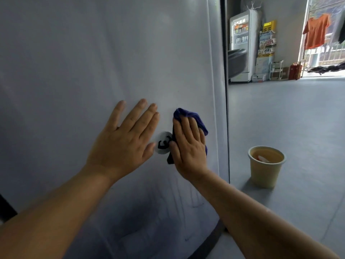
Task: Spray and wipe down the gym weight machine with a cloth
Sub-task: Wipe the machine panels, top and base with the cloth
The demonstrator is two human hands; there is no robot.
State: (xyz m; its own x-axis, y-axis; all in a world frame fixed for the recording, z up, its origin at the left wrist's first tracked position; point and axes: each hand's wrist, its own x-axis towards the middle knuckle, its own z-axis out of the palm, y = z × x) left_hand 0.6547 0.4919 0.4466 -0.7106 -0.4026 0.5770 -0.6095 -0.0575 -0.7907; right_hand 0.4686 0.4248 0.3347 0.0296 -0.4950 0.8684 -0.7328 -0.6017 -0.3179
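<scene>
The weight machine's pale grey panel fills the left two thirds of the head view. My left hand lies flat on it, fingers spread, holding nothing. Just to its right, my right hand presses a dark blue cloth against the panel near its right edge. Between the two hands sits a round white sticker with a black figure, partly covered by the cloth. Wet drip streaks run down the panel below the right hand.
A beige bucket with liquid and a white object inside stands on the grey floor to the right. Farther back are a drinks fridge, stacked boxes, red extinguishers and an orange shirt hanging by the doorway.
</scene>
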